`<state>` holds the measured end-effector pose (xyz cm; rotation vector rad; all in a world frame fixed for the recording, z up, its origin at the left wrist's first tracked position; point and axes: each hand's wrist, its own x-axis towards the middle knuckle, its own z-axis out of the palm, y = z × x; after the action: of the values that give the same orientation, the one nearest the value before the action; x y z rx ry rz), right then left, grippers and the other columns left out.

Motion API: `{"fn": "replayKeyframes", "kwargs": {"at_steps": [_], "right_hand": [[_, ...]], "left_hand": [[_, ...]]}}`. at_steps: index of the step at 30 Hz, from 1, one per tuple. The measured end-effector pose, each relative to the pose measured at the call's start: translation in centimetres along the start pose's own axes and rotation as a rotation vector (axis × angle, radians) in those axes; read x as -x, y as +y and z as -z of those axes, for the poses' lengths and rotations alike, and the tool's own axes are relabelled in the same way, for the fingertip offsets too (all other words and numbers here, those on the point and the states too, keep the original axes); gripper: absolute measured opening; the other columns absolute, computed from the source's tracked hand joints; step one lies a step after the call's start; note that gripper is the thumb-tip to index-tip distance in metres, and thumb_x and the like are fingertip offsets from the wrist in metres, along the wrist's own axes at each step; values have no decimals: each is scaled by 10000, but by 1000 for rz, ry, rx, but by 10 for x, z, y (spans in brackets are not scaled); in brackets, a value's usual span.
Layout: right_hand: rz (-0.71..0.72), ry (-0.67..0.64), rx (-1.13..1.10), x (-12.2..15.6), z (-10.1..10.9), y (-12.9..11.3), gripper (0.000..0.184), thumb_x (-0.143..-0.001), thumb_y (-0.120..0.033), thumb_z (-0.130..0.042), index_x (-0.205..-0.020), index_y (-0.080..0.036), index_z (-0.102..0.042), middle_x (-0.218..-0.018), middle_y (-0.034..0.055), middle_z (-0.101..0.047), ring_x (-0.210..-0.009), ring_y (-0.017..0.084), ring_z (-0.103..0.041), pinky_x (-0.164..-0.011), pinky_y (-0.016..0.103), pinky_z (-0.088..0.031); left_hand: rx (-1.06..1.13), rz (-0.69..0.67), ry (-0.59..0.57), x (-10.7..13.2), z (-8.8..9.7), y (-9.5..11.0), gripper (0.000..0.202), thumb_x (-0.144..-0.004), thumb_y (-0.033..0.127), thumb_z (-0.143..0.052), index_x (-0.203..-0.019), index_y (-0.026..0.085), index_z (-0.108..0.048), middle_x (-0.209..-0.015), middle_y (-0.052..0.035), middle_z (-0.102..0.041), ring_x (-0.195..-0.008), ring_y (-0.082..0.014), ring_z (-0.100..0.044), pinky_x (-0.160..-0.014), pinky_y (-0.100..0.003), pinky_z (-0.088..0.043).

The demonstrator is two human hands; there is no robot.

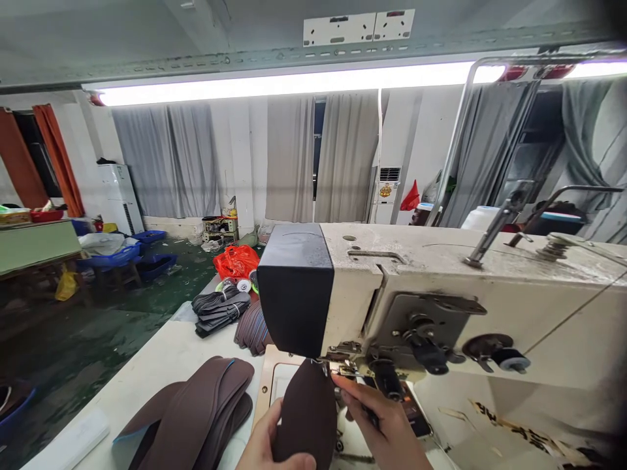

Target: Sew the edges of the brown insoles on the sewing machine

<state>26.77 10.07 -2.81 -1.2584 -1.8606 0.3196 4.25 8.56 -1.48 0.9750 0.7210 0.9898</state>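
Both hands (pixel 386 418) touch a dark brown piece (pixel 307 414).

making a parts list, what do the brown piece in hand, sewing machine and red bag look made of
Brown piece: maybe fabric or thin foam; even, matte, glint-free surface. Sewing machine: probably painted metal, its cream finish stained and worn. Red bag: likely thin plastic, given its crinkles and glossy highlights.
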Motion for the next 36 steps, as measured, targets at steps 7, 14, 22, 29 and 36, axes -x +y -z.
{"fn": "replayKeyframes", "kwargs": {"at_steps": [7, 14, 22, 29, 36], "right_hand": [[-11, -2, -30, 1, -2, 4, 320, -938, -330, -508, -1210, -263, -664, -1027, 72, -743, -736, 165, -713, -678, 231, -583], [5, 21, -88, 1, -4, 5, 367, -958, -412, -456, -1242, -271, -641, -768, 50, -733, -535, 125, -632, -553, 191, -556], [25, 36, -34, -2, 1, -2, 335, -949, -387, -493, -1203, -263, -673, -802, 59, -752, -692, 160, -719, -694, 222, -591], [15, 21, 4, 2, -4, 8, 313, -943, -331, -502, -1211, -285, -657, -1099, 74, -730, -948, 197, -708, -829, 275, -566], [15, 5, -70, 1, -4, 5, 336, -959, -350, -471, -1205, -230, -666, -1033, 102, -740, -839, 175, -710, -759, 237, -564]], "left_hand": [[-20, -85, 16, -21, -5, 3, 598, -554, 400, -863, -1066, 168, -660, -955, -108, -742, -866, -270, -682, -829, -355, -518], [26, -114, 111, -32, -17, -3, 595, -568, 386, -862, -1074, 169, -635, -959, -111, -743, -894, -266, -675, -821, -339, -521], [28, -45, 31, -34, -13, -13, 622, -573, 469, -855, -1045, 162, -589, -844, -99, -743, -737, -215, -678, -691, -305, -531], [-75, 90, -17, -30, -9, 5, 590, -556, 439, -859, -996, 186, -560, -801, -30, -697, -480, -91, -587, -377, -150, -410], [-119, 95, -31, -38, -12, 26, 522, -576, 282, -827, -1022, 159, -585, -683, -4, -672, -458, -65, -526, -386, -136, -385]]}}
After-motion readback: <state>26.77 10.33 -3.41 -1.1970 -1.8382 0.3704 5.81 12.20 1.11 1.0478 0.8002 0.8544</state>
